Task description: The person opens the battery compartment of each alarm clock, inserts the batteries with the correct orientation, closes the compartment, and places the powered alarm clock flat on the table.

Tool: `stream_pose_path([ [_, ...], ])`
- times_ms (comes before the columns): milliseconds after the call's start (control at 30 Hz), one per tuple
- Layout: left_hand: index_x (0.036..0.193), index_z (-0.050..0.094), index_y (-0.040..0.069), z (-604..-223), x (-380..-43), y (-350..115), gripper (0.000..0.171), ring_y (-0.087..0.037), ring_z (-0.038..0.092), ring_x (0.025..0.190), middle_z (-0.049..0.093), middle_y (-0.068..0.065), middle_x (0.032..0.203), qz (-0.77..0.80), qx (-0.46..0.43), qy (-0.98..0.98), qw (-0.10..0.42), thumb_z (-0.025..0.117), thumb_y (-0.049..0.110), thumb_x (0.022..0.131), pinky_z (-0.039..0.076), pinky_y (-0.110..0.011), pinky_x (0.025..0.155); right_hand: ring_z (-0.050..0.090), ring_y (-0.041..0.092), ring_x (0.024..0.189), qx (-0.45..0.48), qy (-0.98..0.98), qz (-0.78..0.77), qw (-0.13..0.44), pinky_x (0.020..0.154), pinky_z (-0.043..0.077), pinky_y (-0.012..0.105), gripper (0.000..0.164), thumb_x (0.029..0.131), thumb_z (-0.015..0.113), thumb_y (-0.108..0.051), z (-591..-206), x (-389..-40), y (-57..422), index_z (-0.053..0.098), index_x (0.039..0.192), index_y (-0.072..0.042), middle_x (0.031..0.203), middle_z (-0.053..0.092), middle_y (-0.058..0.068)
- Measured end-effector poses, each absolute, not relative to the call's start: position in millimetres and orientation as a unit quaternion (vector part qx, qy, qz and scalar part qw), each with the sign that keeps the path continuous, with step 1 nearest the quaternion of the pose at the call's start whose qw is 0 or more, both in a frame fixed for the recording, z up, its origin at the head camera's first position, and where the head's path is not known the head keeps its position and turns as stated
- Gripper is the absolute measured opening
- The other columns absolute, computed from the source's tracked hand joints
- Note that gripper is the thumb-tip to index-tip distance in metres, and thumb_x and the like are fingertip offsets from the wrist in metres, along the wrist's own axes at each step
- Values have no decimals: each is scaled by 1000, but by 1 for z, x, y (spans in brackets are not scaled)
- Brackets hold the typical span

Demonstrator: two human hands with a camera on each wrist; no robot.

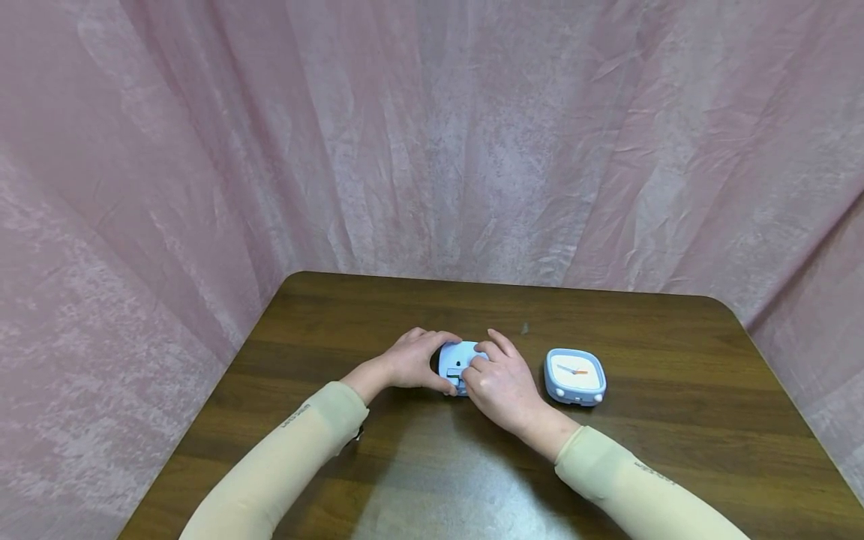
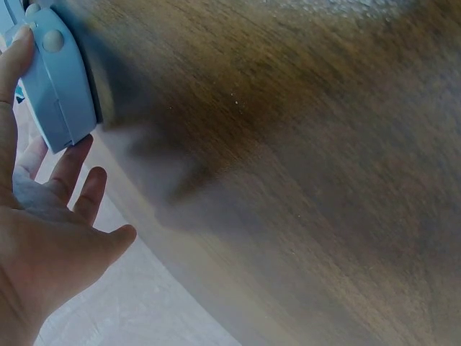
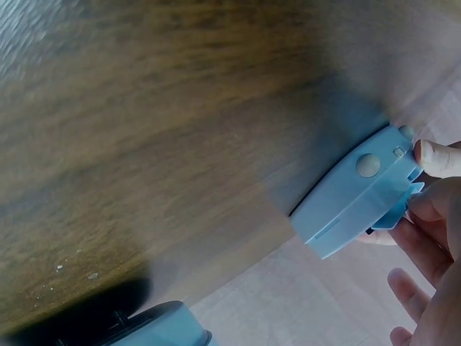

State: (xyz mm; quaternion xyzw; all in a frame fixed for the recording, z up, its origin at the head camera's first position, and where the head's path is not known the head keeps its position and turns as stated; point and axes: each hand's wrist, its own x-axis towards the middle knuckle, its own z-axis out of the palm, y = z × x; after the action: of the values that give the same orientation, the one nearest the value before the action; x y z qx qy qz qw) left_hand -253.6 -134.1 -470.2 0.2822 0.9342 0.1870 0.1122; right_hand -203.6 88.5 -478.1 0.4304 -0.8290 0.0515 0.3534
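Observation:
A light blue alarm clock [image 1: 451,355] lies with its back up on the table. My left hand [image 1: 416,361] grips its left side, thumb on the near edge and fingers at the far edge. In the left wrist view, the thumb and fingertips span the clock [image 2: 61,86]. My right hand [image 1: 502,382] bends over the clock's back, covering its right part. In the right wrist view, those fingers pinch a small blue battery cover [image 3: 392,210], which stands out from the back at an angle. A dark slot shows beside the fingers in the head view.
A second light blue clock [image 1: 575,375] with a white face and orange hand stands to the right of my right hand. The brown wooden table [image 1: 675,420] has rounded far corners. Pink curtains [image 1: 432,150] hang behind it.

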Motion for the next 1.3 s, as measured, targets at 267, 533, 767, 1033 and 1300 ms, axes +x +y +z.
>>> stream_pose_path([
  [267, 150, 48, 28, -468, -253, -133, 90, -22, 46, 120, 59, 7, 138, 182, 285, 934, 113, 83, 63, 75, 34, -41, 108, 65, 29, 98, 428, -830, 52, 355, 112, 37, 55, 12, 78, 74, -10, -479, -203, 87, 69, 67, -13, 69, 67, 0],
  [533, 150, 47, 29, -465, -253, -133, 91, -24, 46, 124, 59, 6, 138, 186, 286, 933, 115, 83, 64, 74, 32, -42, 109, 65, 28, 98, 432, -827, 47, 357, 113, 36, 54, 13, 77, 74, -9, -477, -203, 86, 69, 66, -14, 68, 67, 0],
  [767, 150, 47, 28, -465, -254, -133, 90, -23, 47, 122, 59, 7, 139, 179, 286, 934, 115, 83, 64, 75, 33, -41, 109, 65, 29, 97, 434, -823, 44, 363, 110, 39, 55, 16, 74, 78, -10, -478, -204, 86, 67, 63, -14, 66, 66, 1],
  [1033, 152, 44, 28, -462, -253, -133, 92, -21, 46, 121, 57, 7, 140, 180, 283, 933, 128, 83, 64, 76, 33, -41, 109, 64, 28, 98, 376, -871, 125, 289, 110, 38, 55, 9, 76, 88, -16, -475, -202, 87, 78, 75, -18, 78, 72, -3],
  [1300, 152, 44, 29, -464, -254, -133, 93, -21, 46, 123, 56, 7, 142, 171, 285, 935, 127, 82, 66, 76, 33, -41, 109, 61, 25, 100, 313, -907, 184, 212, 100, 41, 52, 9, 77, 90, -20, -472, -202, 87, 81, 78, -24, 84, 73, -9],
])
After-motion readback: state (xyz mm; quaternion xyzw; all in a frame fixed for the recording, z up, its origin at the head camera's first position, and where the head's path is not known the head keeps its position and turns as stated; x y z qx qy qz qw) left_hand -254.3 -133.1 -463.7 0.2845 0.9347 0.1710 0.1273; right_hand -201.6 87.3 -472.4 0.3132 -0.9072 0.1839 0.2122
